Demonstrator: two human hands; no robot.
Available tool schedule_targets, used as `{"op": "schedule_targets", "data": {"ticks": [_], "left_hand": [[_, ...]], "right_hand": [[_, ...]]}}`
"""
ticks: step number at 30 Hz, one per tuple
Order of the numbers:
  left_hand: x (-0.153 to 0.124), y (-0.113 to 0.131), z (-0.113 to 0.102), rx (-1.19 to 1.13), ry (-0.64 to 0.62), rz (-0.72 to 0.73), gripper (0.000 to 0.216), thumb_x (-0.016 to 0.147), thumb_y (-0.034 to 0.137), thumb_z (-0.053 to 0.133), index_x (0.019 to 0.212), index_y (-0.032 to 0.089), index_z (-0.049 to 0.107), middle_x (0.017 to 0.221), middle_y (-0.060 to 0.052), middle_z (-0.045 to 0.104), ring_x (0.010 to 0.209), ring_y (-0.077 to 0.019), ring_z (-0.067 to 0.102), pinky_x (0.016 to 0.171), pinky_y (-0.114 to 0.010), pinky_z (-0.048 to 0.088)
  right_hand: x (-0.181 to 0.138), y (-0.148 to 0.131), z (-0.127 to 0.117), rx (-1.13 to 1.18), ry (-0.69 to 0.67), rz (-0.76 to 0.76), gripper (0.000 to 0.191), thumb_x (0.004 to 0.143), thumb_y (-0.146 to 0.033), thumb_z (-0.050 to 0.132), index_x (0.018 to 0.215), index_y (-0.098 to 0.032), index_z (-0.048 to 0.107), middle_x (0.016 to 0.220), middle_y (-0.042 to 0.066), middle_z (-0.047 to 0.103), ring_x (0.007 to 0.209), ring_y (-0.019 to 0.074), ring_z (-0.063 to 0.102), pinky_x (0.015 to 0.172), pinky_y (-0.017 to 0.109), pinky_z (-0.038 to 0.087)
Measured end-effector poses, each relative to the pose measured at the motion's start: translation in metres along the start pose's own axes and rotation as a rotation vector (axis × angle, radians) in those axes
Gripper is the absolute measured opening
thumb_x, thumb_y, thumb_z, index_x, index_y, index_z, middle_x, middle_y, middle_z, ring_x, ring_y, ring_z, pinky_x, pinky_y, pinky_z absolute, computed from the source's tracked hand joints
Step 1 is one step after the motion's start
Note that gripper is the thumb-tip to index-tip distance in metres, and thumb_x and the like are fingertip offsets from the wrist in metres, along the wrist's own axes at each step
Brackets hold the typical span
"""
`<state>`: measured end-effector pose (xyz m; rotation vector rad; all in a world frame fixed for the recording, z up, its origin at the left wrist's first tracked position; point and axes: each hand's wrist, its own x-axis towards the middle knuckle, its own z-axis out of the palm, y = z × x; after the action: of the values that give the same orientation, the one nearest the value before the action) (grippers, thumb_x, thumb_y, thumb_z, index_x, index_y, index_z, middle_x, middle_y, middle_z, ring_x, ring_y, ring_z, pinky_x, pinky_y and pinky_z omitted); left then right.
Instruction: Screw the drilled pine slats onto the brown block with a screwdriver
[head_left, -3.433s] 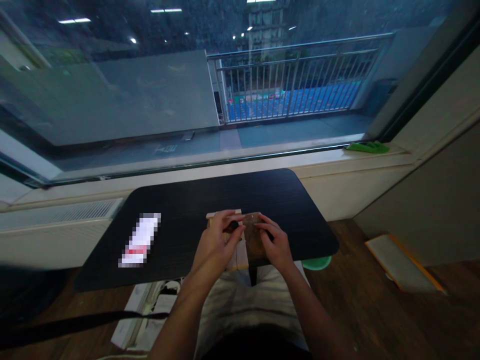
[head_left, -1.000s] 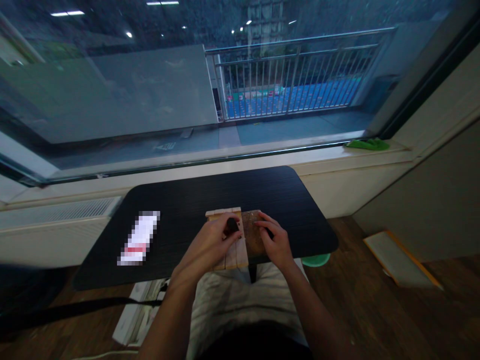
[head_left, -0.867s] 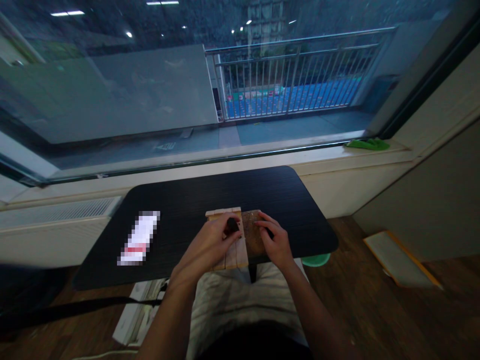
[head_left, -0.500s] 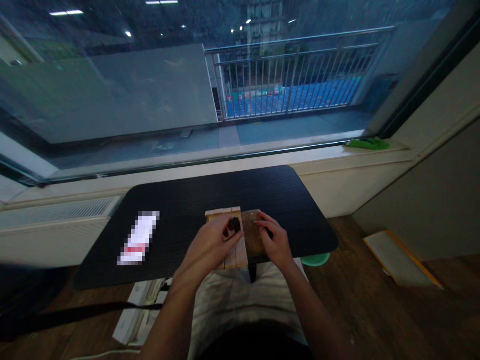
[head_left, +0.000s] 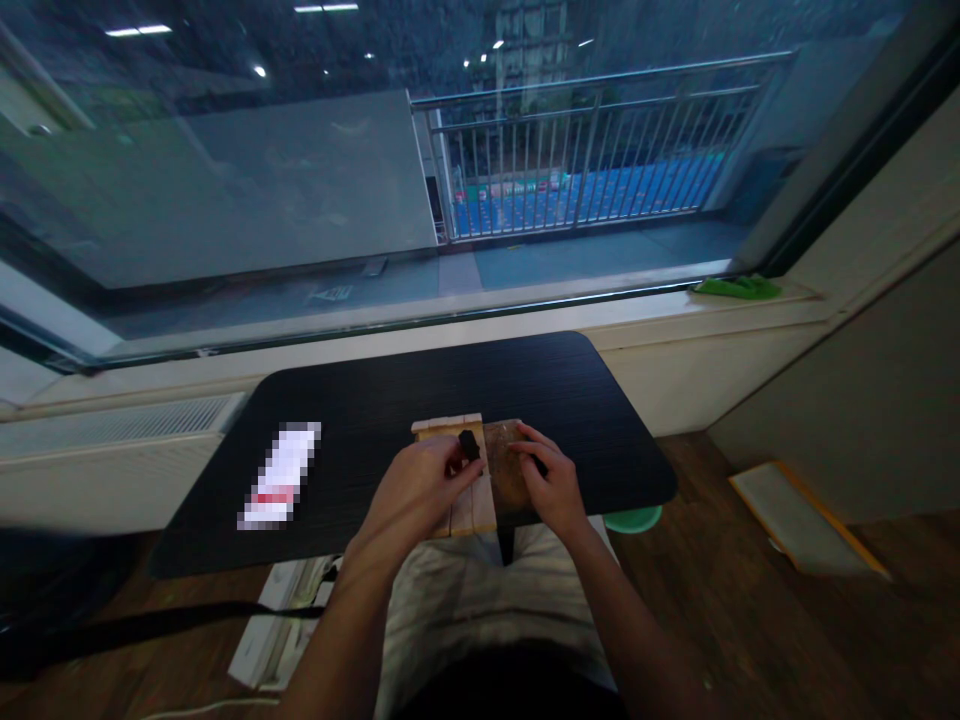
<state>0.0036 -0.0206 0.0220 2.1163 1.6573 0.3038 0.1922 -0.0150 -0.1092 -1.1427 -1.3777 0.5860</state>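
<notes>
My left hand (head_left: 427,480) grips a small dark lump (head_left: 470,445) between thumb and fingers, above a pale wooden board (head_left: 472,515). Against that board's right side lies a thin brown board (head_left: 502,485) with a rough-looking surface and a small light speck near its top. My right hand (head_left: 551,480) rests over the brown board's right edge with its fingers curled together. Something dark shows between that thumb and the fingers; whether it is an object or a gap is unclear. Both boards lie at the front edge of the black table (head_left: 360,420).
A blurred-out white and pink item (head_left: 281,475) lies on the table's left part. Beyond the table are a white sill and a large window; a green cloth (head_left: 739,288) lies on the sill. Below the table's right side shows a green round thing (head_left: 634,519).
The dark lump in my left hand has tipped slightly and shifted a little up and left. My right hand has hardly moved.
</notes>
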Motion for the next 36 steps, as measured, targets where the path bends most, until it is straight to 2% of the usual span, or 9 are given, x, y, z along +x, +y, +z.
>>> {"op": "schedule_targets", "data": {"ticks": [7, 18, 31, 36], "left_hand": [[0.0003, -0.0016, 0.0004, 0.040, 0.022, 0.044, 0.024, 0.092, 0.038, 0.059, 0.080, 0.019, 0.068, 0.080, -0.005, 0.073, 0.073, -0.0206, 0.066, 0.065, -0.031, 0.040], [-0.0009, 0.0002, -0.0011, 0.007, -0.013, 0.045, 0.021, 0.092, 0.035, 0.059, 0.087, 0.018, 0.071, 0.086, -0.006, 0.074, 0.079, -0.0221, 0.067, 0.070, -0.032, 0.045], [-0.0009, -0.0007, -0.0023, 0.014, -0.036, 0.098, 0.020, 0.091, 0.032, 0.057, 0.085, 0.018, 0.069, 0.086, -0.007, 0.074, 0.078, -0.0210, 0.066, 0.068, -0.031, 0.045], [-0.0018, -0.0011, -0.0043, 0.008, -0.034, 0.102, 0.021, 0.091, 0.035, 0.057, 0.080, 0.019, 0.067, 0.081, -0.005, 0.073, 0.073, -0.0201, 0.065, 0.064, -0.030, 0.042]], "right_hand": [[-0.0005, 0.0006, 0.0004, -0.019, 0.002, -0.003, 0.025, 0.086, -0.019, 0.056, 0.092, -0.026, 0.080, 0.125, 0.008, 0.074, 0.119, 0.0252, 0.068, 0.107, 0.044, 0.053], [-0.0001, -0.0012, 0.0000, -0.040, 0.000, -0.006, 0.026, 0.086, -0.020, 0.055, 0.091, -0.026, 0.080, 0.124, 0.009, 0.074, 0.118, 0.0251, 0.069, 0.106, 0.044, 0.054], [0.0002, -0.0020, -0.0012, -0.023, -0.001, 0.003, 0.026, 0.085, -0.019, 0.056, 0.091, -0.025, 0.080, 0.125, 0.009, 0.074, 0.119, 0.0253, 0.069, 0.107, 0.044, 0.053], [-0.0002, -0.0034, -0.0019, -0.011, -0.001, 0.011, 0.025, 0.086, -0.019, 0.056, 0.092, -0.026, 0.080, 0.125, 0.008, 0.074, 0.119, 0.0255, 0.068, 0.107, 0.045, 0.052]]}}
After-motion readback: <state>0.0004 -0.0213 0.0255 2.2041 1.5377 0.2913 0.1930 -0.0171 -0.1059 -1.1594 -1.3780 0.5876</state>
